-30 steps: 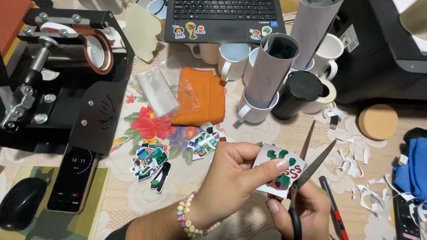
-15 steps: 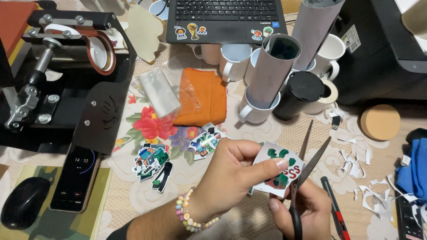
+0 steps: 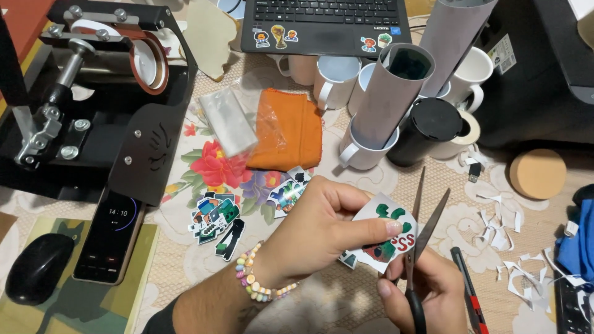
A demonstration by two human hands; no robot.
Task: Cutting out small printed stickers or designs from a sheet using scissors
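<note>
The left hand [image 3: 322, 232] is pinching a printed sticker cutout [image 3: 387, 238] between thumb and forefinger, holding it near the scene's front, right of centre. The right hand [image 3: 427, 294] is gripping scissors [image 3: 421, 235], whose open blades are straddling the cutout's right edge.

Left hand [image 3: 322, 232]: bare, no rings visible. Left wrist carries a beaded bracelet [image 3: 253, 284], small rounded beads in pastel pink, yellow, green and white, single strand. Dark sleeve edge [image 3: 162, 321] at the forearm, bottom of frame. Right hand [image 3: 427, 297]: bare, nothing worn.
</note>
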